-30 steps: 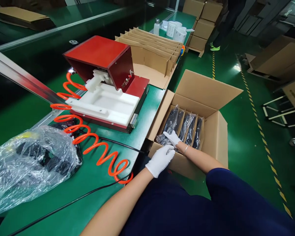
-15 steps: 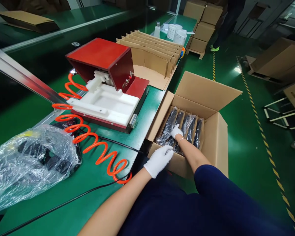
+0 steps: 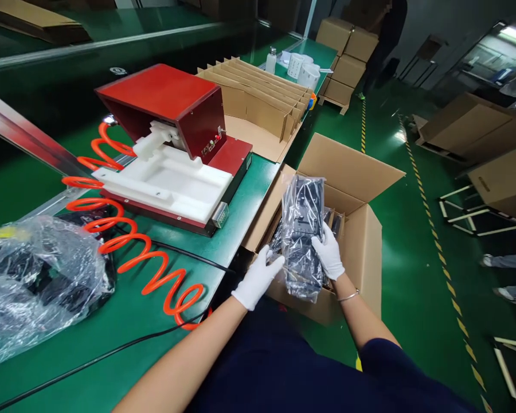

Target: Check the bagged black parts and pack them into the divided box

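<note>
The right hand (image 3: 329, 253) closes on the right edge of a bagged black part (image 3: 303, 229), with its thumb laid over the front; the left hand (image 3: 258, 278) is loosely spread at the opposite edge, and whether its fingertips touch the wrap is hard to tell. The green surface (image 3: 260, 178) stretches to the left of the left hand. An open carton (image 3: 367, 252) sits below and beyond both hands, its right wall to the right of the right hand. The red machine (image 3: 155, 92) stands farther off, ahead and left of the left hand. More bagged pieces (image 3: 336, 223) stand in the carton, just past the right hand. The held part is raised between the two hands, above the carton. It looks rigid and fairly light, though its loose, glossy film probably slides and bunches. Its long sides seem the best hold, gripped firmly through the film, with moulded details spared from pressure.
</note>
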A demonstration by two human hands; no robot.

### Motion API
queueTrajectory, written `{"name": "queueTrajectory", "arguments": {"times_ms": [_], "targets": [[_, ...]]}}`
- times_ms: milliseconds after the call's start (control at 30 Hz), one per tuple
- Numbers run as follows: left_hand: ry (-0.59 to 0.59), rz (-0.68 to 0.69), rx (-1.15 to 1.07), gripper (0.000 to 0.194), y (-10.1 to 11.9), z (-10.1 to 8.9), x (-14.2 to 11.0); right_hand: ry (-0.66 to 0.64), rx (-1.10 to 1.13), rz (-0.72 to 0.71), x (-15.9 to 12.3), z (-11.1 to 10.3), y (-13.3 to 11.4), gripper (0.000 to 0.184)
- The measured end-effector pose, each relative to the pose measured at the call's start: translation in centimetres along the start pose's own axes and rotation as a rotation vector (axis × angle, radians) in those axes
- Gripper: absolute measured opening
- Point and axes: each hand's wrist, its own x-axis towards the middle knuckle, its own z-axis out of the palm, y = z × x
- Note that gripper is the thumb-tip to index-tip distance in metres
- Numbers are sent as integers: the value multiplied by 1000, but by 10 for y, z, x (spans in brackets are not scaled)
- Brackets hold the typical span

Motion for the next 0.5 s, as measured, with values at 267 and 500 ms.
{"name": "queueTrajectory", "arguments": {"times_ms": [267,500], "targets": [[-108,140,-207,62,-4,3,-5,-152,184,-117,-22,23,-26,95],[-55,113,13,62,-5,6,-11,-273,352,200,46,4,-61,84]]}}
